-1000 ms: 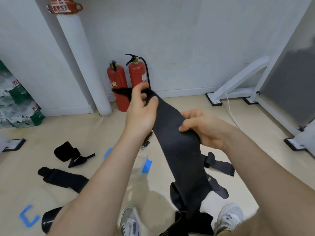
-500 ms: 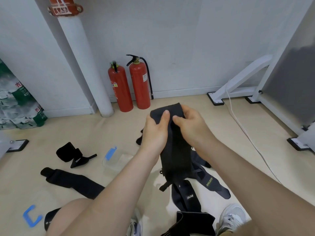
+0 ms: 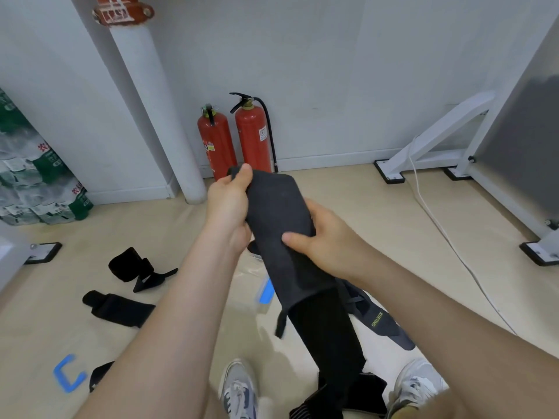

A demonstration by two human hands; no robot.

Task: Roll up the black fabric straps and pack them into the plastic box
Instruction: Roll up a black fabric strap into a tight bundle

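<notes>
Clearly, from the head view, the black strap (image 3: 281, 225) hangs limp between our hands, so we judge it soft, light and floppy. Our left hand (image 3: 230, 207) pinches its top corner, and our right hand (image 3: 320, 240) clamps the edge lower down. We judge it best to start rolling from the top end, holding it taut. The plastic box (image 3: 246, 285) lies below our wrists.

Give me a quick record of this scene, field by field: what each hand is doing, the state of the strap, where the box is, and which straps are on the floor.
left hand: pinches the top end of the held strap
right hand: grips the same strap lower down, thumb across its front
strap state: unrolled, hanging down between the shoes
plastic box: clear, on the floor, partly hidden behind the strap; contents unclear
floor straps: bundled strap, flat strap, lettered strap
</notes>
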